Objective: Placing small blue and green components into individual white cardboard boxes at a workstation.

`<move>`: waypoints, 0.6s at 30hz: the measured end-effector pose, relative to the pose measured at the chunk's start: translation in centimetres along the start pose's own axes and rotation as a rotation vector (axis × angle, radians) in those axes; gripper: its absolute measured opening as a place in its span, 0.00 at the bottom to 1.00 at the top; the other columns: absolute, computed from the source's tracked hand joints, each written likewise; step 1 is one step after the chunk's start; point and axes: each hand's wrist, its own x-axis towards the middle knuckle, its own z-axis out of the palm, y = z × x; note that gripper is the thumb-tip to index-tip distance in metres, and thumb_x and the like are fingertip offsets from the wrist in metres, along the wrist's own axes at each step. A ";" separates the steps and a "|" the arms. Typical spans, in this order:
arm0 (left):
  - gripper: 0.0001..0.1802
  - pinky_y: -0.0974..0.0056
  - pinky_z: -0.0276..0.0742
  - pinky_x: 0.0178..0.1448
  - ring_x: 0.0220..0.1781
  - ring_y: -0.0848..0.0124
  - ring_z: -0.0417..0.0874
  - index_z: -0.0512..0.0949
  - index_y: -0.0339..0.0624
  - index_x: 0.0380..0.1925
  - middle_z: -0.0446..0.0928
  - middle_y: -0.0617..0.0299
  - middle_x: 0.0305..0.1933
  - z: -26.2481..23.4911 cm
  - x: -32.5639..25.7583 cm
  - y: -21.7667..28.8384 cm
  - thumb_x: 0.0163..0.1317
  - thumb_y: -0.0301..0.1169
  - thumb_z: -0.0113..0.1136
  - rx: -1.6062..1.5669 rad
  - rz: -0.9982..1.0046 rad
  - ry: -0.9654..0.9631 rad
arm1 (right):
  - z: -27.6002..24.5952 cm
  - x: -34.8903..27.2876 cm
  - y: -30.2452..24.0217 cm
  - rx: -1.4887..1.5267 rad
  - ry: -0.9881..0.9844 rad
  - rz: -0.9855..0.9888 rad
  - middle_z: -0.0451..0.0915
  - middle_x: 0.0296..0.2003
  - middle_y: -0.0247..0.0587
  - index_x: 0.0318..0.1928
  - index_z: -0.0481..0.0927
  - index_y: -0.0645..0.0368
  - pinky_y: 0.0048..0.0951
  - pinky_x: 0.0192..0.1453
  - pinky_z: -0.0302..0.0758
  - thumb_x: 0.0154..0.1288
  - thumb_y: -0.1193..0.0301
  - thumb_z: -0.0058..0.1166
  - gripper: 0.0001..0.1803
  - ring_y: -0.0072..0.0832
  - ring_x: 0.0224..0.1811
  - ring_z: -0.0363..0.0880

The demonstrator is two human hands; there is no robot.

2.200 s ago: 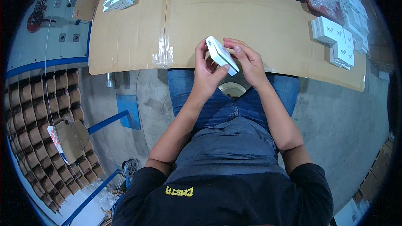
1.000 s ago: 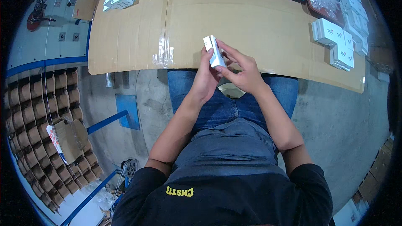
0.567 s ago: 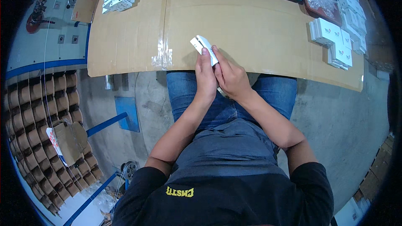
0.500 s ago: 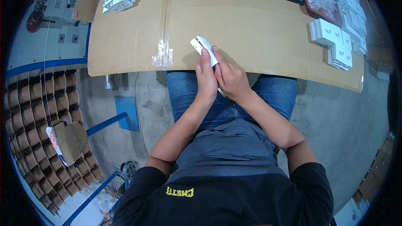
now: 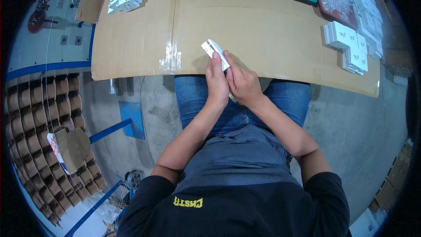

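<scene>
I see both forearms reaching up from the lower edge, the left hand (image 5: 217, 79) and right hand (image 5: 242, 82) pressed side by side at the near edge of the cardboard-covered table (image 5: 272, 30). Together the 2 hands grip a small flat white cardboard box (image 5: 215, 52). Its lower half is hidden between the fingers; its top pokes out just above them.

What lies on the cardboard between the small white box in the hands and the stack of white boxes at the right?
In the head view, only bare brown cardboard sheet lies between the small white box and the stack of white boxes.
</scene>
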 end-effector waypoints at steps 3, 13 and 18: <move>0.34 0.64 0.80 0.57 0.50 0.69 0.84 0.78 0.31 0.57 0.83 0.54 0.49 -1.0 0.3 -0.7 0.82 0.55 0.43 0.058 -0.018 -0.025 | 0.0 -0.1 -0.1 0.003 -0.002 -0.003 0.85 0.53 0.60 0.67 0.73 0.72 0.42 0.47 0.88 0.74 0.73 0.53 0.25 0.47 0.49 0.90; 0.32 0.57 0.74 0.68 0.61 0.66 0.81 0.72 0.37 0.65 0.80 0.57 0.59 -0.5 -0.3 0.2 0.83 0.54 0.38 -0.146 -0.007 0.022 | -1.4 0.5 0.9 0.197 -0.109 0.350 0.86 0.44 0.61 0.66 0.74 0.66 0.44 0.40 0.84 0.77 0.72 0.51 0.21 0.50 0.41 0.89; 0.34 0.52 0.72 0.70 0.66 0.62 0.79 0.69 0.41 0.68 0.78 0.56 0.64 -1.1 -0.1 1.4 0.82 0.57 0.33 -0.183 -0.002 -0.128 | -2.3 0.9 -0.9 0.245 0.037 0.202 0.85 0.39 0.61 0.66 0.75 0.64 0.45 0.39 0.83 0.78 0.72 0.50 0.20 0.52 0.39 0.88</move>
